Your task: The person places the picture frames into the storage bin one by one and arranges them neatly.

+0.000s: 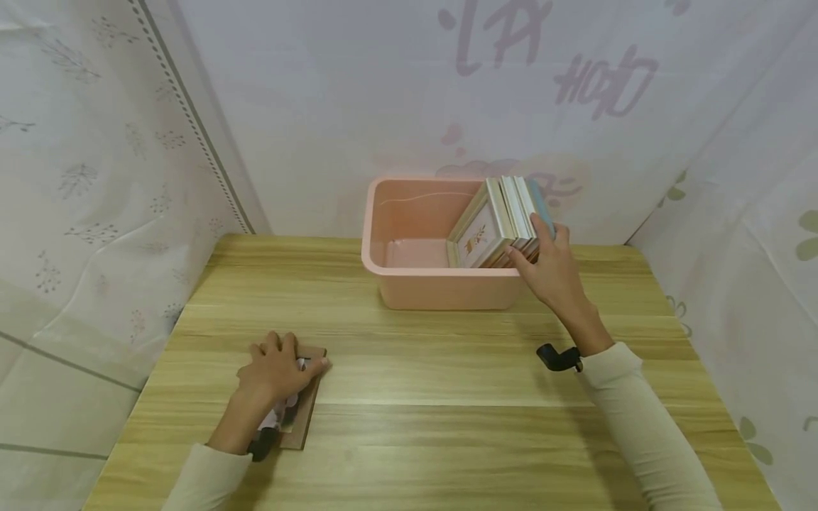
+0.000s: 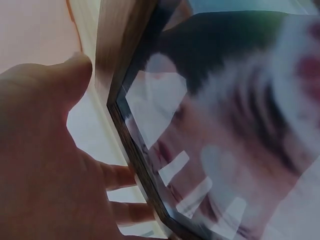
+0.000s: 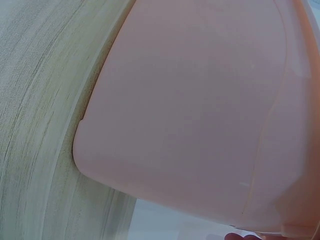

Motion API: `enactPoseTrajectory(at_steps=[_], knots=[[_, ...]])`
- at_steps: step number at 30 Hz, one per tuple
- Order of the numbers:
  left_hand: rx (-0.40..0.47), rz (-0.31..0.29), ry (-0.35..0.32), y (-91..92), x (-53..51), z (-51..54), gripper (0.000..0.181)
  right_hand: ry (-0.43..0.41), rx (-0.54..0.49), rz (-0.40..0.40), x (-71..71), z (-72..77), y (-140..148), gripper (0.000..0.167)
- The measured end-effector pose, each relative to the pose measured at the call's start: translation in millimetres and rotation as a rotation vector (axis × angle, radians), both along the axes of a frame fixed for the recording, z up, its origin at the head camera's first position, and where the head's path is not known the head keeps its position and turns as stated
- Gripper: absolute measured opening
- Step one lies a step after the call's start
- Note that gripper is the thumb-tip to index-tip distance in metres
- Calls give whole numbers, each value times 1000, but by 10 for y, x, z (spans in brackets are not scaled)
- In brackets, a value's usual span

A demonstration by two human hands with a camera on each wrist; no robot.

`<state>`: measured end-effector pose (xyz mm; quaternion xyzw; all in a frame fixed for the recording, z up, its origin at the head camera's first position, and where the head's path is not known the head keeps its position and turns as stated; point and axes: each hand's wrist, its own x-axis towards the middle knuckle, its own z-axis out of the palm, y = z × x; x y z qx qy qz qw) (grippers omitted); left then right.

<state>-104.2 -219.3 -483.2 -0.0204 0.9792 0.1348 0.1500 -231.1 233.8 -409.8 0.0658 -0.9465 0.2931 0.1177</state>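
My left hand (image 1: pixel 275 372) lies over a brown wooden picture frame (image 1: pixel 307 411) on the table, its thumb along the right edge and its fingers bent down at the far edge. In the left wrist view the fingers (image 2: pixel 120 176) meet the frame's dark rim, and the glossy picture (image 2: pixel 230 110) shows reflections. At the pink bin my right hand (image 1: pixel 552 270) grips the near ends of several picture frames (image 1: pixel 505 213) that lean inside, thumb to the left and fingers on the right. A blue frame (image 1: pixel 539 202) is rightmost. The right wrist view shows only fingertips.
The pink plastic bin (image 1: pixel 447 289) stands at the table's back edge, its left part showing bare floor. Wood-grain table (image 1: pixel 447 411) spreads between the hands. Printed cloth (image 1: pixel 307 106) hangs behind and along both sides.
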Motion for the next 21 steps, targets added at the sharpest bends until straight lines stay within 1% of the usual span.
enactPoseTrajectory(at_steps=[5,8,10,16,21], knots=[[12,9,-19,26,18,-21,95,13,13,3,2,-6,0,82],[4,-1,-10,46,27,-33,98,15,16,5,6,0,-3,81],[-3,-8,7,61,25,-37,97,16,16,4,5,2,-4,81],[-32,1,57,91,-5,-53,87,14,14,-1,2,1,-3,81],[-25,10,67,87,-25,-70,80,17,19,-3,0,-3,0,81]])
